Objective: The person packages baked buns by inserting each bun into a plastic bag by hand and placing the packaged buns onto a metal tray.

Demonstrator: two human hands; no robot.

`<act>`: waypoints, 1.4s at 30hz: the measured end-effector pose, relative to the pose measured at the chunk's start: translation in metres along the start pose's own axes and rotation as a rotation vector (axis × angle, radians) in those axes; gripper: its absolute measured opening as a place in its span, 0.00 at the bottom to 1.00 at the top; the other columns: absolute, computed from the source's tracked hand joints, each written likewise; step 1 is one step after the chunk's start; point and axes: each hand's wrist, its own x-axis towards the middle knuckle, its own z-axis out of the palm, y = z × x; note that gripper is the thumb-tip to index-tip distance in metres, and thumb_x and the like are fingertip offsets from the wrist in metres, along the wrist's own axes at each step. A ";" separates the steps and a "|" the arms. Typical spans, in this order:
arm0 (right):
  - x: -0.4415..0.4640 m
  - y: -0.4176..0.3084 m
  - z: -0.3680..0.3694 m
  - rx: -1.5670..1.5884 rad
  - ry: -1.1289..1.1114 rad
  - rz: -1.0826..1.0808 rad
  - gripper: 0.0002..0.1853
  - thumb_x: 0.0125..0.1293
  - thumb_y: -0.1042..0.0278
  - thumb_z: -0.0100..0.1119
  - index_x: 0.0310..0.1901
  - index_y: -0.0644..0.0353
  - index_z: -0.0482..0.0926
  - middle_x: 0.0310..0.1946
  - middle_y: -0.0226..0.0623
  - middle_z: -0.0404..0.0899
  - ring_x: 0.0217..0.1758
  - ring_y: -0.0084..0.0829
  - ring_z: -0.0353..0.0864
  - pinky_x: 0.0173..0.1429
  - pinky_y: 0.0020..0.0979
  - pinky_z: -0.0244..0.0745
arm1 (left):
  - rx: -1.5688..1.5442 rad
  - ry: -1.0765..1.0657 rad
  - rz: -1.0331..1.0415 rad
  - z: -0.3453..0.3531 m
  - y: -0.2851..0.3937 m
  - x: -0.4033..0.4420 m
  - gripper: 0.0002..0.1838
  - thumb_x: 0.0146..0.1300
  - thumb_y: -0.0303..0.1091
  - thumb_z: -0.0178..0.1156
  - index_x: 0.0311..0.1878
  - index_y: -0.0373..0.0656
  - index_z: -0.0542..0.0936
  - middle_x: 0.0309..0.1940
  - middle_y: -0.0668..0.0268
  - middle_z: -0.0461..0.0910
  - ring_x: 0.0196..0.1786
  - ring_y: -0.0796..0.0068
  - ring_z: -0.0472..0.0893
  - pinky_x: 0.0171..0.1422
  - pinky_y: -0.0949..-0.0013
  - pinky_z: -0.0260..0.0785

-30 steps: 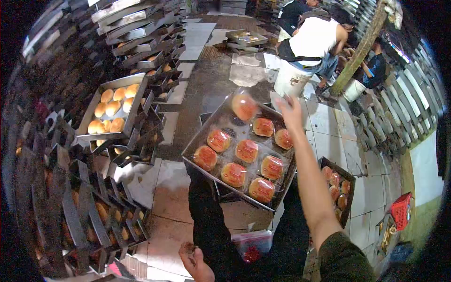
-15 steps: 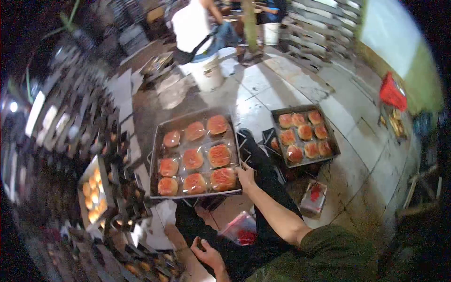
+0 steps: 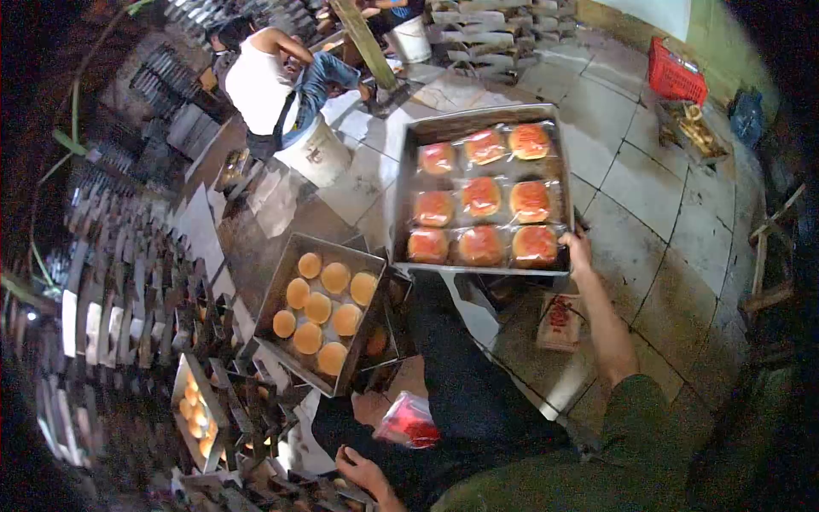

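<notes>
My right hand (image 3: 577, 253) grips the near right corner of a metal baking tray (image 3: 482, 270), held raised on the right. Several red-topped buns (image 3: 480, 197) in clear plastic wrap sit in it in rows. My left hand (image 3: 363, 474) is by my thigh, fingers loosely apart, holding nothing. Ahead of it stands another baking tray (image 3: 271, 290) with several plain golden buns (image 3: 317, 308), unwrapped. A clear plastic packet with red print (image 3: 409, 421) lies between my legs. The stack under the raised tray is mostly hidden.
Racked trays (image 3: 198, 414) with buns line the left. A red-printed packet (image 3: 560, 322) lies on the tiled floor at right. Farther off are a red basket (image 3: 676, 72), a box (image 3: 693, 132) and a blue bag (image 3: 746, 117). A person (image 3: 269, 81) sits on a white bucket (image 3: 317, 154).
My right hand has carried the tray of wrapped buns to the right, over where the other wrapped-bun tray stood. The tray of plain buns beneath is uncovered. My left hand stays low.
</notes>
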 end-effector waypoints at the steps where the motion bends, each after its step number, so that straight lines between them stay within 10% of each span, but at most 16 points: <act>1: 0.052 0.054 -0.022 -0.083 0.107 -0.093 0.21 0.38 0.67 0.57 0.38 0.68 0.72 0.30 0.33 0.74 0.32 0.27 0.72 0.39 0.27 0.67 | -0.006 -0.020 -0.015 -0.001 -0.006 0.001 0.15 0.65 0.34 0.47 0.45 0.29 0.70 0.42 0.49 0.72 0.45 0.57 0.72 0.52 0.64 0.64; 7: 0.076 0.069 -0.032 -0.030 0.004 -0.004 0.22 0.52 0.61 0.55 0.49 0.60 0.73 0.36 0.36 0.78 0.32 0.33 0.77 0.37 0.34 0.72 | 0.122 -0.085 0.117 0.017 0.004 0.006 0.20 0.65 0.40 0.49 0.45 0.29 0.70 0.41 0.50 0.72 0.45 0.57 0.71 0.53 0.63 0.61; 9: 0.115 0.116 -0.054 -0.872 0.149 0.120 0.24 0.58 0.47 0.52 0.47 0.59 0.76 0.39 0.43 0.78 0.31 0.38 0.77 0.38 0.38 0.71 | 0.189 -0.141 0.173 0.023 0.020 0.007 0.21 0.64 0.42 0.49 0.46 0.29 0.69 0.42 0.49 0.71 0.45 0.56 0.70 0.54 0.61 0.60; 11: 0.108 0.152 -0.070 -0.813 0.242 -0.127 0.27 0.62 0.41 0.44 0.42 0.59 0.78 0.39 0.49 0.76 0.30 0.44 0.76 0.40 0.41 0.71 | 0.297 -0.207 0.214 0.027 0.038 0.005 0.19 0.64 0.39 0.49 0.46 0.29 0.69 0.42 0.49 0.70 0.46 0.54 0.70 0.54 0.60 0.60; 13: 0.093 0.172 -0.081 -0.893 0.803 -0.488 0.23 0.64 0.47 0.44 0.45 0.59 0.76 0.38 0.48 0.76 0.27 0.43 0.76 0.38 0.44 0.71 | 0.390 -0.272 0.237 0.040 0.042 0.007 0.17 0.64 0.35 0.49 0.47 0.29 0.69 0.42 0.49 0.70 0.47 0.52 0.69 0.55 0.60 0.60; 15: 0.062 0.220 -0.098 -0.464 0.829 0.117 0.25 0.66 0.53 0.43 0.48 0.72 0.70 0.46 0.53 0.73 0.52 0.47 0.70 0.57 0.38 0.62 | 0.360 -0.330 0.227 0.045 0.028 0.012 0.17 0.63 0.36 0.50 0.47 0.29 0.69 0.42 0.49 0.69 0.48 0.51 0.69 0.54 0.59 0.60; 17: -0.003 0.260 -0.060 -0.320 0.584 -0.043 0.24 0.63 0.54 0.49 0.49 0.70 0.69 0.45 0.49 0.74 0.50 0.42 0.71 0.56 0.36 0.62 | 0.369 -0.354 0.279 0.052 0.018 0.019 0.18 0.63 0.36 0.51 0.46 0.29 0.69 0.42 0.49 0.69 0.47 0.51 0.69 0.54 0.59 0.60; 19: -0.044 0.242 -0.002 -0.259 0.115 0.380 0.28 0.58 0.52 0.56 0.50 0.69 0.68 0.46 0.46 0.73 0.49 0.37 0.71 0.55 0.35 0.63 | 0.372 -0.351 0.231 0.054 0.012 0.021 0.18 0.63 0.37 0.51 0.46 0.29 0.69 0.41 0.49 0.69 0.47 0.52 0.69 0.53 0.59 0.60; 21: -0.045 0.235 0.061 -0.531 0.144 0.128 0.38 0.54 0.39 0.54 0.50 0.72 0.66 0.45 0.52 0.70 0.44 0.39 0.76 0.47 0.38 0.70 | 0.322 -0.381 0.171 0.052 0.011 0.024 0.18 0.63 0.37 0.51 0.46 0.29 0.69 0.41 0.49 0.69 0.46 0.53 0.69 0.53 0.60 0.60; 26: 0.039 0.318 0.094 -0.627 -0.063 0.710 0.28 0.58 0.53 0.50 0.50 0.73 0.65 0.30 0.52 0.75 0.32 0.43 0.78 0.31 0.38 0.73 | 0.249 -0.359 0.043 0.053 0.027 0.026 0.18 0.63 0.37 0.50 0.46 0.29 0.68 0.41 0.50 0.69 0.45 0.55 0.69 0.52 0.60 0.61; 29: 0.024 0.283 0.113 -0.634 0.217 0.692 0.17 0.56 0.66 0.48 0.40 0.74 0.70 0.28 0.46 0.74 0.28 0.34 0.75 0.26 0.37 0.66 | 0.173 -0.356 -0.017 0.048 0.015 0.026 0.17 0.62 0.36 0.51 0.46 0.30 0.69 0.41 0.50 0.70 0.45 0.54 0.70 0.52 0.60 0.62; 37: 0.021 0.272 0.073 -1.047 -0.001 0.408 0.15 0.56 0.63 0.48 0.23 0.69 0.73 0.20 0.43 0.74 0.21 0.33 0.75 0.21 0.36 0.67 | 0.280 -0.308 -0.034 0.032 -0.006 0.033 0.15 0.56 0.32 0.54 0.44 0.32 0.72 0.41 0.51 0.73 0.45 0.52 0.73 0.51 0.60 0.63; 40: 0.038 0.309 0.027 -0.807 -0.178 0.566 0.16 0.60 0.62 0.42 0.30 0.66 0.74 0.22 0.41 0.74 0.23 0.33 0.76 0.24 0.34 0.70 | 0.284 -0.299 -0.002 0.035 -0.006 0.035 0.15 0.56 0.31 0.55 0.44 0.32 0.72 0.42 0.51 0.73 0.45 0.53 0.73 0.51 0.61 0.64; 42: 0.044 0.335 0.001 0.366 0.363 0.404 0.20 0.60 0.57 0.42 0.46 0.63 0.73 0.42 0.43 0.76 0.45 0.42 0.75 0.44 0.43 0.73 | 0.248 -0.315 -0.055 0.040 0.000 0.037 0.16 0.56 0.32 0.55 0.45 0.32 0.72 0.42 0.51 0.73 0.45 0.53 0.73 0.51 0.61 0.64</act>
